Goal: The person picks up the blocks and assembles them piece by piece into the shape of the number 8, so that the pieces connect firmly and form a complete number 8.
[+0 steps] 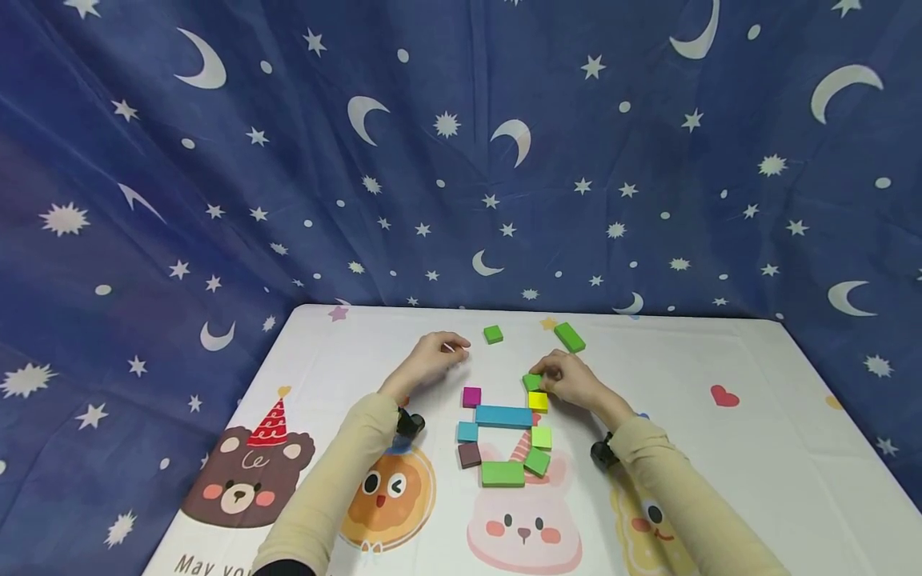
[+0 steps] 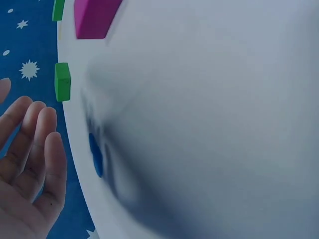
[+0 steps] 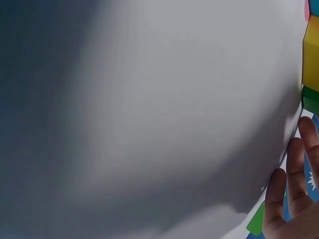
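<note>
My right hand [image 1: 572, 380] pinches a small green block [image 1: 532, 382] at the far end of a yellow block [image 1: 538, 402]. In the right wrist view, several of that hand's fingers [image 3: 296, 169] extend near the green block [image 3: 311, 99]; the thumb is out of sight. To the left, my left hand [image 1: 432, 360] hovers over the table with loosely bent fingers and holds nothing. Nearest to it are a magenta block [image 1: 471, 398] and a loose green block [image 1: 493, 334]. A long blue block [image 1: 504, 417] lies between the magenta and yellow blocks.
Nearer me, a ring continues with light-blue [image 1: 467, 432], dark brown [image 1: 470, 456], long green [image 1: 503, 474], green [image 1: 536, 462] and lime [image 1: 541, 438] blocks. Another long green block [image 1: 570, 338] lies at the back. A starry blue curtain [image 1: 461, 160] hangs behind the table [image 1: 720, 480].
</note>
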{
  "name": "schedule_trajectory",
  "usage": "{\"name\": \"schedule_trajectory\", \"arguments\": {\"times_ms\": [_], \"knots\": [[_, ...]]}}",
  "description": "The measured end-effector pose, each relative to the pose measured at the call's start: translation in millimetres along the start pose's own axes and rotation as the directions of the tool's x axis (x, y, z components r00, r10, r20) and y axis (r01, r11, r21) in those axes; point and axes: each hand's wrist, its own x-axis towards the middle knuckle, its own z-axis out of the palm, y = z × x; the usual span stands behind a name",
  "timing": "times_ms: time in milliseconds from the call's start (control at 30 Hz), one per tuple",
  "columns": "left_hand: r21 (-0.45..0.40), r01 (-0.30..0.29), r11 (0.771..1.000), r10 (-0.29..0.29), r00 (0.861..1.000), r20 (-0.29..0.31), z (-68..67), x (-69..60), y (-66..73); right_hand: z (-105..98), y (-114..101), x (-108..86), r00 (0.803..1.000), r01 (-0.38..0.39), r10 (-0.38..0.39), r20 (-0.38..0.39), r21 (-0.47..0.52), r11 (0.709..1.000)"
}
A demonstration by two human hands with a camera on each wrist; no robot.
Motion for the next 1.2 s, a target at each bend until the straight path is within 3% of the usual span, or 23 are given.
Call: {"name": "schedule_trajectory", "arguments": {"times_ms": [533, 733, 867, 1033, 1200], "knots": [[-0.013, 0.038, 0.999, -0.038, 0.999, -0.005, -0.9, 37.5, 6.4, 1, 4, 0.7, 0.999, 0.038, -0.038, -0.022, 0.012, 0.999], [-0.065, 0.055, 0.996, -0.053, 0.998, 0.021, 1.4, 49.9, 4.5, 0, 3, -0.1, 0.999, 0.041, -0.041, -0.02, 0.014, 0.999], [-0.093, 0.048, 0.994, -0.048, 0.999, -0.001, 2.5, 60.5, 0.4, -1, 2, -0.5, 0.999, 0.04, -0.039, -0.018, 0.02, 0.999], [-0.142, 0.113, 0.983, -0.118, 0.993, -0.023, 7.6, 71.6, -1.2, -1, 2, -0.4, 0.999, 0.042, -0.042, -0.016, 0.029, 0.999], [-0.139, 0.142, 0.98, -0.146, 0.989, -0.014, 15.4, 75.2, 3.1, 0, 2, -0.5, 0.999, 0.028, -0.028, -0.018, 0.018, 0.999]]}}
